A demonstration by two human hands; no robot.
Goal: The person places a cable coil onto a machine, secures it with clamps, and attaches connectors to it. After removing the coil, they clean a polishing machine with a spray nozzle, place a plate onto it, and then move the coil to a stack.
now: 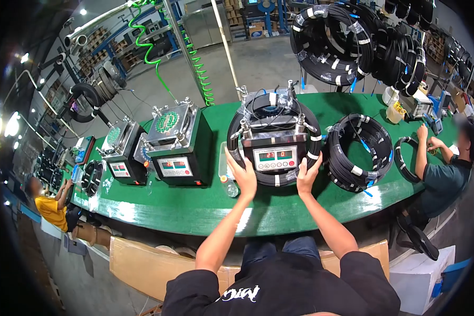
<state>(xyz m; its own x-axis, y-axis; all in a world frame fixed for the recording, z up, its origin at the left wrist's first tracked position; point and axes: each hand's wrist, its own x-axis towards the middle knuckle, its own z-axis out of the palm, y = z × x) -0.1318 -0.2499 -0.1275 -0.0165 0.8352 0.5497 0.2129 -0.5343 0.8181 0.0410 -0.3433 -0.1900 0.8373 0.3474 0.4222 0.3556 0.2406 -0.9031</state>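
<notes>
A black cable coil [315, 130] lies around a metal test machine [274, 138] with a red digital readout on the green table [205, 208]. My left hand [243, 173] rests on the coil at the machine's lower left corner, fingers spread. At the lower right corner, my right hand [307, 175] touches the coil beside the machine's control panel. Neither hand clearly grips anything.
Two more test machines [178, 145] [122, 152] stand to the left. A second black coil [359, 152] lies to the right. One person in a dark shirt [447, 174] works at the right end, another in yellow [50, 208] at the left. Coils [342, 42] hang behind.
</notes>
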